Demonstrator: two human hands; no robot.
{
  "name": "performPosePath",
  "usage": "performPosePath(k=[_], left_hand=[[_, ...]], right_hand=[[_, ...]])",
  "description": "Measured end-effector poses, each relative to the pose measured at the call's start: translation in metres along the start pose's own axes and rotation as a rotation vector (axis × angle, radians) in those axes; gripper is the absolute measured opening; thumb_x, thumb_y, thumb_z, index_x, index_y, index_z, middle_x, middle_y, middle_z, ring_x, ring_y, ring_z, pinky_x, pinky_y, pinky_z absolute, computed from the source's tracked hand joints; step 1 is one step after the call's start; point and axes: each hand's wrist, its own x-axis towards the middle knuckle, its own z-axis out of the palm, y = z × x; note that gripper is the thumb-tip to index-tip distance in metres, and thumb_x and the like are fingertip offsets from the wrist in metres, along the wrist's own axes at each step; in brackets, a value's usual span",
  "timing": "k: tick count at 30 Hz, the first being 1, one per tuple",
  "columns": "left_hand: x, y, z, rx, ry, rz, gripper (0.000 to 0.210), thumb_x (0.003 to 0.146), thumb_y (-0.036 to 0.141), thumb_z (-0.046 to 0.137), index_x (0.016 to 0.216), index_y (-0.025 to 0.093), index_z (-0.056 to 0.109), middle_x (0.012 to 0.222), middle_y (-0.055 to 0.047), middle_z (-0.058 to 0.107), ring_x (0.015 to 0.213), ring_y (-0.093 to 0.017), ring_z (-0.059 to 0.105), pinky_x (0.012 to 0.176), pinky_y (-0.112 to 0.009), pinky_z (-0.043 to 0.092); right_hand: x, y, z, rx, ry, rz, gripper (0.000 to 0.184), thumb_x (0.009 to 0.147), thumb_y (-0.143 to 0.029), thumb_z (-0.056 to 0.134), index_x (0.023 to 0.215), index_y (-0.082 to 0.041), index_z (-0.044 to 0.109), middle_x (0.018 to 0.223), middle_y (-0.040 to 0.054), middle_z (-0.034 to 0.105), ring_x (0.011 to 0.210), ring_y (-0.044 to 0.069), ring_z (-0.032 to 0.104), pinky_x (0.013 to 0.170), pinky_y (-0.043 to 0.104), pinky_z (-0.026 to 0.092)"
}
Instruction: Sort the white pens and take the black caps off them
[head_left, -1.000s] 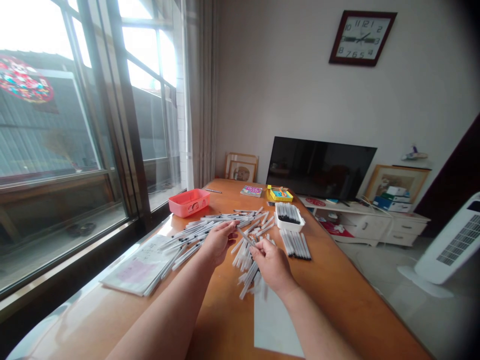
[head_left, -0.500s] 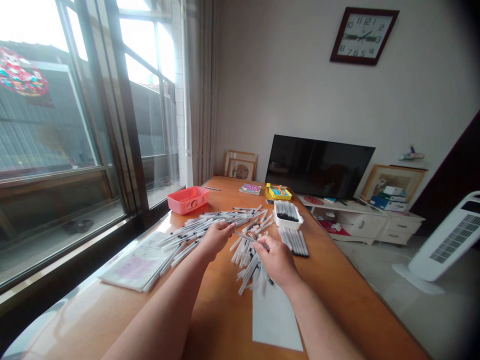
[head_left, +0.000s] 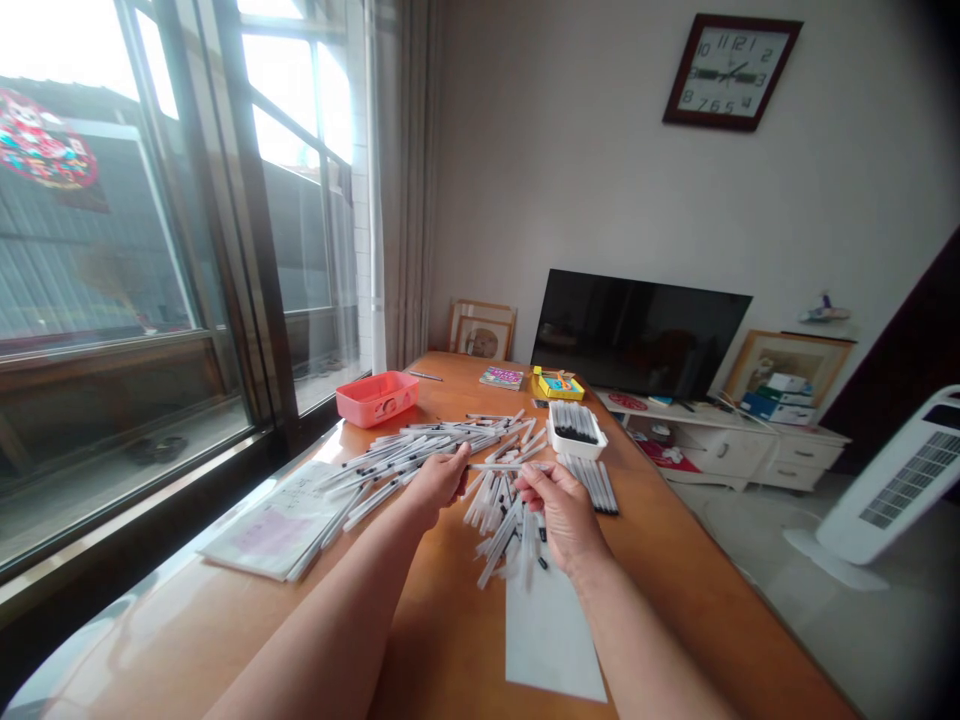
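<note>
A slim whitish pen (head_left: 495,466) lies level between my two hands. My left hand (head_left: 442,480) is closed, pinching its left end between thumb and fingers. At the other end, my right hand (head_left: 561,508) is closed on it, covering that tip. Below the hands, a heap of clear-white caps or short tubes (head_left: 496,505), some with black parts, spreads over the table. Left of it lies a loose pile of pens with dark ends (head_left: 405,447). Beside my right hand is a neat row of pens (head_left: 600,487); behind it, a white box (head_left: 577,448) holds several more.
On the wooden table (head_left: 442,620) are a pink-red basket (head_left: 377,402), a printed paper bag or sheet (head_left: 262,530), a white paper (head_left: 551,640), a purple booklet (head_left: 501,378) and a yellow box (head_left: 560,385). Windows line the left side; a television (head_left: 637,335) stands beyond.
The pen has turned from slanting to nearly level. My right hand has shifted slightly right, with its fingers rearranged around the pen's end; my left hand stays almost in place.
</note>
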Motion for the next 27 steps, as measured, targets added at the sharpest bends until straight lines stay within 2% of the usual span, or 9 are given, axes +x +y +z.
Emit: performPosePath(k=[2,4,6,8,13,15,18,22,27], left_hand=[[0.001,-0.002,0.001,-0.096,-0.066,-0.015,0.056,0.075,0.073,0.065,0.066,0.018,0.057,0.06,-0.004,0.059,0.047,-0.01,0.042,0.049,-0.025,0.029],[0.002,-0.003,0.002,-0.216,-0.159,-0.004,0.047,0.071,0.061,0.077,0.079,0.017,0.062,0.072,-0.005,0.065,0.055,-0.011,0.05,0.057,-0.026,0.038],[0.002,-0.004,0.002,-0.281,-0.229,0.029,0.042,0.066,0.047,0.086,0.083,0.017,0.062,0.077,-0.005,0.065,0.062,-0.011,0.054,0.065,-0.026,0.043],[0.003,-0.006,0.003,-0.283,-0.247,0.05,0.04,0.065,0.043,0.087,0.079,0.015,0.061,0.074,-0.004,0.062,0.063,-0.011,0.054,0.066,-0.026,0.043],[0.003,-0.007,0.006,-0.212,-0.256,0.036,0.037,0.072,0.047,0.079,0.073,0.017,0.057,0.064,0.001,0.053,0.055,-0.009,0.045,0.056,-0.024,0.035],[0.004,-0.007,0.006,-0.157,-0.227,0.024,0.036,0.075,0.047,0.074,0.069,0.018,0.055,0.062,0.001,0.051,0.051,-0.009,0.041,0.051,-0.024,0.03],[0.005,-0.007,0.006,-0.032,-0.124,0.019,0.038,0.079,0.048,0.067,0.059,0.02,0.05,0.055,0.001,0.047,0.045,-0.009,0.036,0.046,-0.025,0.021],[0.006,-0.008,0.002,0.115,-0.017,0.038,0.04,0.079,0.049,0.064,0.054,0.021,0.05,0.048,0.0,0.047,0.042,-0.011,0.034,0.046,-0.027,0.018],[0.011,-0.019,-0.003,0.249,0.102,0.062,0.025,0.073,0.034,0.068,0.055,0.021,0.056,0.047,0.001,0.045,0.044,-0.012,0.031,0.051,-0.028,0.017]], right_hand=[[0.004,0.003,-0.004,0.04,0.068,0.024,0.036,0.073,-0.049,0.081,0.085,-0.017,0.068,0.078,0.0053,0.074,0.063,0.012,0.06,0.055,0.021,0.042],[0.008,0.005,-0.009,0.071,0.112,0.047,0.036,0.071,-0.047,0.083,0.082,-0.017,0.067,0.076,0.0049,0.073,0.061,0.011,0.06,0.052,0.02,0.041],[0.011,0.005,-0.013,0.1,0.13,0.062,0.036,0.069,-0.046,0.084,0.081,-0.017,0.066,0.075,0.0047,0.073,0.059,0.011,0.059,0.05,0.019,0.04],[0.012,0.004,-0.015,0.13,0.124,0.065,0.036,0.068,-0.044,0.085,0.08,-0.017,0.066,0.075,0.0048,0.073,0.058,0.01,0.059,0.048,0.019,0.04],[0.011,0.002,-0.014,0.166,0.101,0.051,0.036,0.067,-0.044,0.086,0.082,-0.017,0.067,0.079,0.0059,0.075,0.06,0.011,0.062,0.048,0.019,0.042],[0.011,0.001,-0.014,0.167,0.102,0.043,0.036,0.068,-0.044,0.086,0.083,-0.017,0.067,0.08,0.0061,0.075,0.061,0.011,0.063,0.049,0.019,0.042],[0.012,-0.001,-0.017,0.166,0.117,0.007,0.036,0.069,-0.044,0.085,0.088,-0.018,0.067,0.082,0.0056,0.075,0.064,0.012,0.063,0.05,0.02,0.043],[0.014,-0.003,-0.023,0.078,0.189,-0.069,0.037,0.072,-0.048,0.081,0.088,-0.019,0.065,0.081,0.0047,0.073,0.062,0.014,0.063,0.05,0.022,0.044],[0.013,0.0,-0.025,-0.131,0.223,-0.201,0.041,0.075,-0.056,0.075,0.086,-0.019,0.063,0.074,0.001,0.067,0.058,0.013,0.057,0.052,0.025,0.045]])
